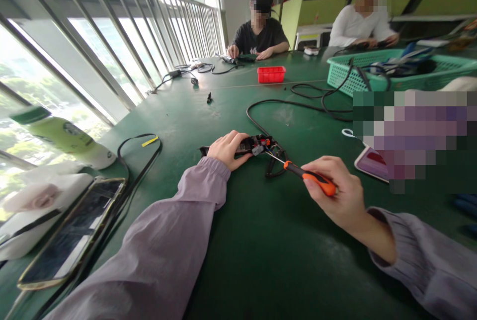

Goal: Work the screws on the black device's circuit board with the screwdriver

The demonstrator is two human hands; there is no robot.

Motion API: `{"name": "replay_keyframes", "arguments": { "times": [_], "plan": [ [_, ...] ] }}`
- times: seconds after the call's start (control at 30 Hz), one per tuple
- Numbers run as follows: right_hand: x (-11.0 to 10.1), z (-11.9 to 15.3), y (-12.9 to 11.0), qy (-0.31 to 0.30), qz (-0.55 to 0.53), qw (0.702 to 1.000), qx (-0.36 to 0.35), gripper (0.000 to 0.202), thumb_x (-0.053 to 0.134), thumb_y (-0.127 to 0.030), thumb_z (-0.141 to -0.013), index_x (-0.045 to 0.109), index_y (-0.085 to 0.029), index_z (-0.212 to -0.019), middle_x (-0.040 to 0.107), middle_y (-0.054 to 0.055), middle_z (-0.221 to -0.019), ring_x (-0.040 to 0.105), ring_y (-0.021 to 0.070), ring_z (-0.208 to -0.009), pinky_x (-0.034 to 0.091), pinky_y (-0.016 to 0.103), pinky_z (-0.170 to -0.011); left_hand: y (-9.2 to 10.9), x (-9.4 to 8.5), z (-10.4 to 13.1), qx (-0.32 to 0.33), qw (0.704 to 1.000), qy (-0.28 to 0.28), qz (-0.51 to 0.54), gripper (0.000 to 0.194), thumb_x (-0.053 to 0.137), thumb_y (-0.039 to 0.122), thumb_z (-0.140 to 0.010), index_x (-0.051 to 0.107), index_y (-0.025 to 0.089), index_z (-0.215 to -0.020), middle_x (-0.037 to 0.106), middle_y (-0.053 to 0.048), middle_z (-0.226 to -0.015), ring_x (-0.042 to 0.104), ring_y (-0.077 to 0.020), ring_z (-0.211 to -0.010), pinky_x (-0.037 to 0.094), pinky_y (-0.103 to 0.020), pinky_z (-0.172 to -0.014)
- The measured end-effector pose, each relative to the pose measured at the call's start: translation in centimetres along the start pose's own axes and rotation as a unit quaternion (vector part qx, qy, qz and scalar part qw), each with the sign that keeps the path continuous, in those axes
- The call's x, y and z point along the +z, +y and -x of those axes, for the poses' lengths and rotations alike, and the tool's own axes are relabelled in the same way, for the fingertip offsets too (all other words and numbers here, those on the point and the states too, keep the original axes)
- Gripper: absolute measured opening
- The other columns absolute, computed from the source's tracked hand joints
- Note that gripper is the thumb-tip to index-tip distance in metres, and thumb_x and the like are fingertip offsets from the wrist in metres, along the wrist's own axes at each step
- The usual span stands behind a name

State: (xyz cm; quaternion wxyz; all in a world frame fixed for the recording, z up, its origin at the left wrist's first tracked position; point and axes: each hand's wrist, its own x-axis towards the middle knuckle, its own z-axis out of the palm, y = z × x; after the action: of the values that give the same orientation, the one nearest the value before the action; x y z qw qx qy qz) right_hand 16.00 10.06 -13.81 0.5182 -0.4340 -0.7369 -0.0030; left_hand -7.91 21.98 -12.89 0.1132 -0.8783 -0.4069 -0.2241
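In the middle of the green table [261, 240], my left hand [233, 150] is closed around a black opened-up electrical device [257, 145] with small red and grey parts and thin wires showing at its right end. My right hand [337, 188] grips an orange-and-black screwdriver [315, 179]. Its metal shaft points left, and the tip is among the wires and parts at the device's right end; exact contact is too small to make out. A black cable [257, 121] runs from the device back toward the right.
A red bin [271, 74] and a green basket [337, 72] of tools and cables stand farther back. On the left are a bottle [67, 136], a phone [74, 235] and a strap [139, 176]. A small black piece [209, 98] lies ahead. Two people sit beyond.
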Motion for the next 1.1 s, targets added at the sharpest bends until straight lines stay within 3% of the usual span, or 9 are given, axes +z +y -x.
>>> {"name": "replay_keyframes", "arguments": {
  "times": [0.17,0.33,0.47,0.63,0.8,0.97,1.1],
  "plan": [
    [0.07,-0.1,-0.04,0.07,-0.03,0.997,-0.016,0.043,0.061,-0.014,-0.072,0.049,-0.024,-0.111,0.056,0.006,-0.096,0.056,0.0205,-0.088,0.049,0.037,-0.073,-0.02,0.06,0.01,0.003,1.0,0.004,-0.001,0.04,0.055,0.042,-0.077,0.049,0.021,-0.11,0.059,-0.004,-0.098,0.06,-0.0192,-0.086,0.047,-0.029,-0.073],
    [-0.04,-0.14,-0.19,-0.002,0.005,1.0,-0.014,0.024,0.06,-0.016,-0.074,0.054,-0.024,-0.097,0.059,0.003,-0.084,0.058,0.0173,-0.074,0.049,0.034,-0.067,0.03,0.01,0.05,0.005,1.0,0.008,-0.003,0.04,0.055,0.042,-0.077,0.049,0.02,-0.11,0.059,-0.004,-0.097,0.06,-0.0192,-0.086,0.046,-0.029,-0.073],
    [0.03,-0.11,-0.12,0.066,-0.014,0.998,-0.008,0.038,0.061,-0.016,-0.072,0.05,-0.022,-0.108,0.057,0.006,-0.094,0.058,0.0206,-0.085,0.05,0.037,-0.072,0.02,0.03,0.03,0.004,1.0,0.007,-0.001,0.04,0.055,0.041,-0.077,0.049,0.021,-0.11,0.059,-0.004,-0.097,0.06,-0.0187,-0.085,0.046,-0.028,-0.073],
    [0.04,-0.13,-0.21,0.007,0.016,1.0,-0.011,0.025,0.059,-0.017,-0.074,0.055,-0.024,-0.097,0.059,0.002,-0.081,0.058,0.0176,-0.074,0.049,0.035,-0.07,0.03,0.07,0.03,0.002,1.0,0.007,-0.004,0.04,0.055,0.041,-0.076,0.048,0.021,-0.11,0.059,-0.004,-0.097,0.06,-0.0188,-0.085,0.046,-0.028,-0.073],
    [0.06,-0.15,-0.02,0.075,-0.017,0.997,-0.001,0.043,0.062,-0.015,-0.071,0.048,-0.023,-0.111,0.056,0.007,-0.098,0.057,0.0218,-0.089,0.048,0.041,-0.078,0.07,0.01,0.05,0.003,1.0,0.009,-0.004,0.04,0.056,0.039,-0.075,0.049,0.02,-0.11,0.059,-0.004,-0.097,0.06,-0.0189,-0.085,0.047,-0.028,-0.072],
    [-0.13,-0.29,-0.15,0.001,0.014,1.0,-0.016,0.02,0.059,-0.018,-0.076,0.055,-0.024,-0.094,0.059,0.002,-0.083,0.058,0.0187,-0.079,0.049,0.035,-0.071,0.2,-0.08,0.05,-0.002,1.0,0.007,-0.004,0.039,0.054,0.038,-0.075,0.049,0.02,-0.109,0.059,-0.004,-0.096,0.06,-0.0189,-0.085,0.047,-0.029,-0.072],
    [0.05,-0.13,-0.05,0.061,-0.017,0.998,0.0,0.039,0.061,-0.015,-0.073,0.049,-0.023,-0.11,0.057,0.006,-0.097,0.058,0.0199,-0.087,0.05,0.036,-0.074,0.29,-0.11,0.04,-0.003,1.0,0.007,0.001,0.039,0.054,0.037,-0.075,0.049,0.02,-0.109,0.059,-0.004,-0.096,0.06,-0.0189,-0.085,0.047,-0.028,-0.072]
  ]
}}
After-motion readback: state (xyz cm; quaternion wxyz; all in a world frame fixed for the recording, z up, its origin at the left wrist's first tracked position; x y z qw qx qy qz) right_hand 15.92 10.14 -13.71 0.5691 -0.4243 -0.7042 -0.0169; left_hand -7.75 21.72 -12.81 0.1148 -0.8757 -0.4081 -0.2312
